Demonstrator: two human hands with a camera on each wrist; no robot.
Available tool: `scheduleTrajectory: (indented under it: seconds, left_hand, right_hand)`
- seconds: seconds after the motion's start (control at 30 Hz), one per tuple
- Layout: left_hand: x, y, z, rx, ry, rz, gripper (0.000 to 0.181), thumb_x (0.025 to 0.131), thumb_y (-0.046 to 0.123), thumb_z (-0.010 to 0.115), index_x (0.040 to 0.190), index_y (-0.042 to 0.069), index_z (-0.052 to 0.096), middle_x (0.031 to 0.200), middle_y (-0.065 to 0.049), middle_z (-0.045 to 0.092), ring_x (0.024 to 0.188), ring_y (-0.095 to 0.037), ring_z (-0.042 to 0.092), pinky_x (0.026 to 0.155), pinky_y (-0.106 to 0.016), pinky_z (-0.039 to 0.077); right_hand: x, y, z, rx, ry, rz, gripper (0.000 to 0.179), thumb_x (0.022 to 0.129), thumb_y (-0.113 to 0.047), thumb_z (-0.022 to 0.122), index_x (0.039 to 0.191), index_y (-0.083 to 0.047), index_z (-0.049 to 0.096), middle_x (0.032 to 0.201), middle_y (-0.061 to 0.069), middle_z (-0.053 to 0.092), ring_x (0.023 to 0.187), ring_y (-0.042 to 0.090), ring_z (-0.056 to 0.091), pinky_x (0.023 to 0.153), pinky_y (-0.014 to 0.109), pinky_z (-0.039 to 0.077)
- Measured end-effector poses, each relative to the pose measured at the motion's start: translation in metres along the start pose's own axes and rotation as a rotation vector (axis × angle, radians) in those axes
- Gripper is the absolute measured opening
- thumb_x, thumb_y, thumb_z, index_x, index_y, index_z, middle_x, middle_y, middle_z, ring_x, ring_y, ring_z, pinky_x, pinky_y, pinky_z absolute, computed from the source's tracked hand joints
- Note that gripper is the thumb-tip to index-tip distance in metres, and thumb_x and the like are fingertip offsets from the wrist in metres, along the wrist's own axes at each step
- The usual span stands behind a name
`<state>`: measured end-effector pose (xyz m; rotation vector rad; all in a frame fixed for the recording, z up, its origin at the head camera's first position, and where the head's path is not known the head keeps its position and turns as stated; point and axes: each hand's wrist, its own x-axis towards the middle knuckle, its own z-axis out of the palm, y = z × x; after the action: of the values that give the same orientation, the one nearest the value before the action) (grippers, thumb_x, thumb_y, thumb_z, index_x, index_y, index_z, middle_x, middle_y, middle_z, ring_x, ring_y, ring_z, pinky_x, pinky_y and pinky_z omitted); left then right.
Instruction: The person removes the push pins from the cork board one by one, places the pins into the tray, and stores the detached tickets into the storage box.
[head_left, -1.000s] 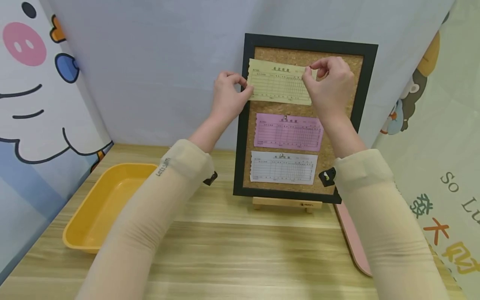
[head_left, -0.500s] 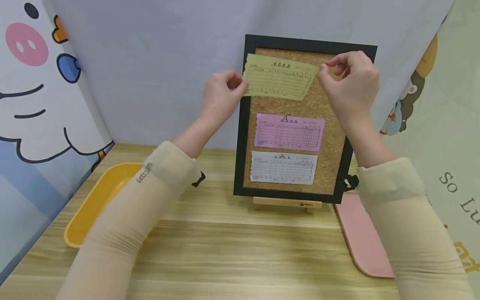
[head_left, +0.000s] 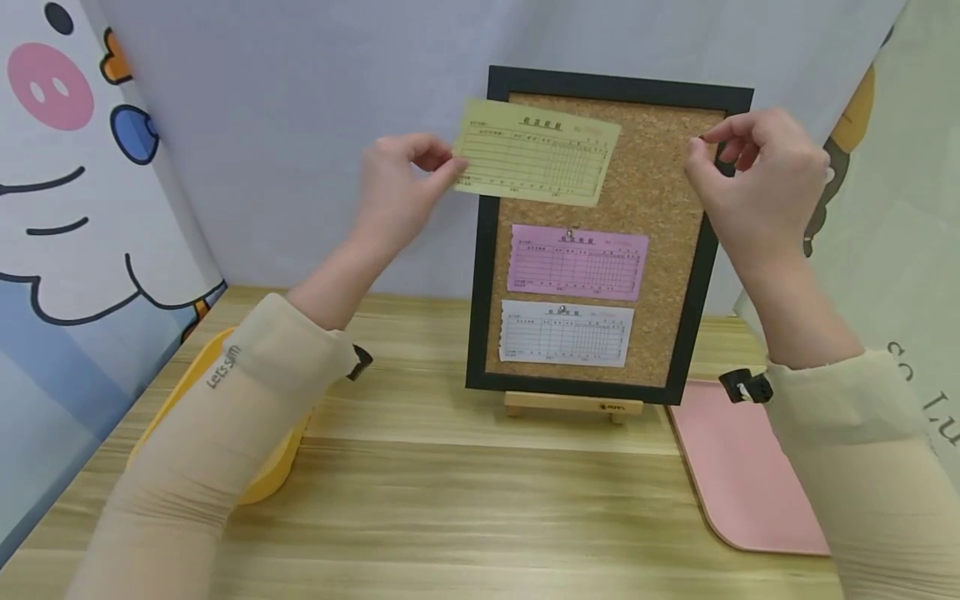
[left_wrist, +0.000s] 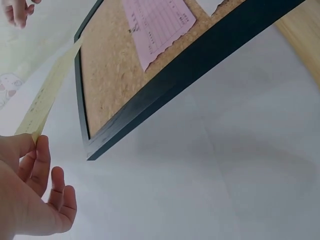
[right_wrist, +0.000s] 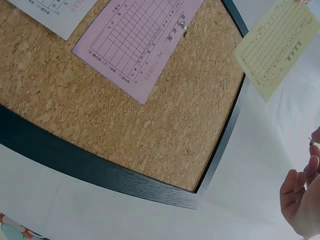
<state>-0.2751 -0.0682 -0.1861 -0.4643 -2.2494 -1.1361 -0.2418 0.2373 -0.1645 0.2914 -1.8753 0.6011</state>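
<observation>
My left hand (head_left: pixel 401 187) pinches the left edge of a yellow receipt slip (head_left: pixel 540 158) between thumb and fingers. The slip is held off the cork board (head_left: pixel 660 208), standing out from its surface in the left wrist view. To the right of the board's upper edge, my right hand (head_left: pixel 765 183) pinches a tiny pushpin (right_wrist: pixel 311 142), its thin point showing in the right wrist view. Lower on the cork, a pink receipt slip (head_left: pixel 577 262) hangs above a white receipt slip (head_left: pixel 564 337), each with a pin at its top.
The black-framed board leans on a small wooden easel (head_left: pixel 573 406) on the wood-grain table (head_left: pixel 487 517). A yellow tray (head_left: pixel 277 479) sits at left, partly behind my left sleeve. On the right lies a pink tray (head_left: pixel 750 483). A pale cloth (head_left: pixel 300 125) hangs behind.
The yellow slip has come off the board and moved left with my left hand. My right hand has drawn away to the right, off the slip's upper right part.
</observation>
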Motion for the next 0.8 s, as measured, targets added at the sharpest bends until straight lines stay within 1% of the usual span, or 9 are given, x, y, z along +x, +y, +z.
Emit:
scheduleTrajectory:
  seconds: [0.03, 0.13, 0.17, 0.27, 0.37, 0.47, 0.57, 0.8]
  left_hand:
    - [-0.001, 0.0, -0.003, 0.005, -0.002, -0.005, 0.019, 0.089, 0.024, 0.066, 0.09, 0.006, 0.071, 0.086, -0.006, 0.067, 0.084, -0.012, 0.058, 0.084, -0.026, 0.041]
    - [-0.005, 0.0, -0.013, 0.014, -0.004, -0.007, 0.021, 0.089, 0.026, 0.066, 0.09, 0.006, 0.072, 0.086, -0.006, 0.067, 0.086, -0.012, 0.057, 0.086, -0.028, 0.04]
    - [-0.007, 0.0, -0.016, 0.015, -0.005, -0.009, 0.021, 0.089, 0.027, 0.066, 0.09, 0.007, 0.072, 0.086, -0.006, 0.067, 0.087, -0.012, 0.057, 0.083, -0.027, 0.039]
    - [-0.011, 0.001, -0.025, 0.019, -0.005, -0.013, 0.022, 0.088, 0.029, 0.067, 0.09, 0.007, 0.073, 0.086, -0.006, 0.067, 0.088, -0.012, 0.055, 0.072, -0.024, 0.037]
    - [-0.016, 0.001, -0.033, 0.039, -0.003, -0.013, 0.024, 0.088, 0.031, 0.066, 0.091, 0.008, 0.073, 0.087, -0.006, 0.067, 0.09, -0.014, 0.052, 0.066, -0.023, 0.032]
    - [-0.019, -0.001, -0.04, 0.064, -0.001, -0.007, 0.026, 0.088, 0.032, 0.066, 0.093, 0.008, 0.074, 0.088, -0.006, 0.067, 0.092, -0.014, 0.048, 0.072, -0.023, 0.03]
    - [-0.022, -0.003, -0.049, 0.088, 0.004, -0.009, 0.027, 0.088, 0.033, 0.066, 0.094, 0.008, 0.074, 0.089, -0.005, 0.067, 0.093, -0.011, 0.046, 0.078, -0.025, 0.029]
    - [-0.029, -0.014, -0.068, 0.108, 0.028, -0.025, 0.027, 0.086, 0.032, 0.068, 0.092, 0.007, 0.074, 0.087, -0.003, 0.068, 0.091, -0.011, 0.047, 0.081, -0.026, 0.032]
  right_hand:
    - [-0.001, 0.002, -0.003, 0.005, 0.001, -0.034, 0.029, 0.086, -0.022, 0.063, 0.087, 0.006, 0.069, 0.073, -0.024, 0.039, 0.067, -0.012, 0.031, 0.067, 0.015, 0.027]
    - [-0.005, 0.005, -0.01, 0.036, 0.008, -0.072, 0.028, 0.085, -0.021, 0.064, 0.084, 0.006, 0.067, 0.073, -0.029, 0.039, 0.067, -0.011, 0.034, 0.065, 0.013, 0.029]
    - [-0.006, 0.005, -0.013, 0.042, 0.01, -0.071, 0.026, 0.085, -0.02, 0.065, 0.084, 0.006, 0.067, 0.073, -0.031, 0.038, 0.067, -0.011, 0.034, 0.065, 0.013, 0.03]
    - [-0.009, 0.005, -0.02, 0.06, 0.022, -0.028, 0.021, 0.081, -0.016, 0.066, 0.081, 0.005, 0.068, 0.07, -0.034, 0.039, 0.065, -0.01, 0.037, 0.064, 0.012, 0.03]
    - [-0.014, 0.009, -0.027, 0.055, 0.02, -0.039, 0.021, 0.081, -0.015, 0.066, 0.081, 0.006, 0.068, 0.07, -0.036, 0.039, 0.064, -0.01, 0.037, 0.063, 0.011, 0.031]
    - [-0.019, 0.014, -0.035, 0.04, 0.01, -0.053, 0.022, 0.081, -0.014, 0.065, 0.082, 0.007, 0.068, 0.072, -0.036, 0.039, 0.064, -0.012, 0.036, 0.062, 0.011, 0.03]
    - [-0.024, 0.017, -0.042, 0.023, -0.004, -0.053, 0.021, 0.081, -0.013, 0.066, 0.083, 0.008, 0.068, 0.073, -0.035, 0.038, 0.064, -0.013, 0.035, 0.062, 0.01, 0.03]
    - [-0.036, 0.025, -0.059, -0.005, -0.019, -0.014, 0.018, 0.08, -0.009, 0.067, 0.084, 0.009, 0.069, 0.072, -0.032, 0.038, 0.064, -0.012, 0.034, 0.062, 0.01, 0.029]
